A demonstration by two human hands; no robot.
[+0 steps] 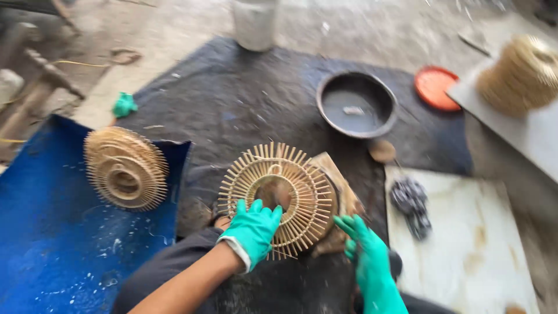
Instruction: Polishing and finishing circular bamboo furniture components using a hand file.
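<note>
We find the left hand (253, 231), in a green glove, with its grip clamped on the lower left rim of a round bamboo-stick disc (278, 196), which rests on a wooden block (343, 197) over the dark mat (232, 99). The right hand (365, 250), also gloved, hangs just beside the disc's lower right edge, fingers apart, holding nothing. A finished disc (125, 168) lies left on the blue sheet (52, 232). Beyond sit a dark bowl (357, 104) and an orange lid (436, 87); a pale board (465, 238) lies right.
</note>
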